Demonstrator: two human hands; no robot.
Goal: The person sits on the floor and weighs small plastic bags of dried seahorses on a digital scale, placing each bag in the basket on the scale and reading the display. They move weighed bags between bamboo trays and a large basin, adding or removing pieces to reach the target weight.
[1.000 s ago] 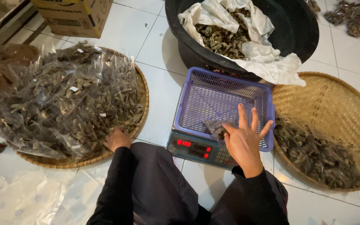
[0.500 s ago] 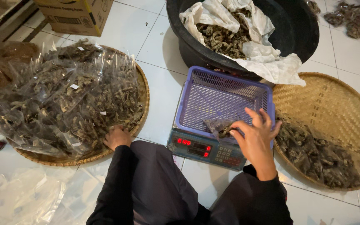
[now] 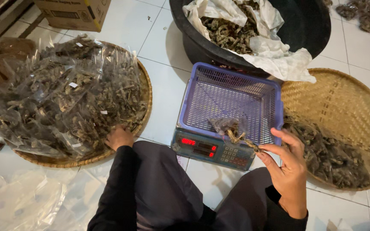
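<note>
My right hand (image 3: 288,169) hovers over the front right corner of a digital scale (image 3: 206,150) and pinches a dried brown piece (image 3: 244,139) between thumb and fingers. A purple plastic basket (image 3: 232,96) sits on the scale, with a small clear bag of dried pieces (image 3: 224,125) lying at its front edge, just beyond the held piece. My left hand (image 3: 118,137) rests against the pile of filled clear bags (image 3: 61,96) heaped on a round woven tray (image 3: 144,92) at the left.
A black tub (image 3: 309,25) lined with white paper holds dried material behind the scale. A second woven tray (image 3: 343,102) at the right carries loose dried pieces (image 3: 326,156). A cardboard box (image 3: 73,13) stands at the top left; empty clear bags (image 3: 22,201) lie on the tiled floor.
My right hand has pulled back from the basket toward me and now pinches a dried piece above the scale's corner. My left hand has stayed at the bag pile.
</note>
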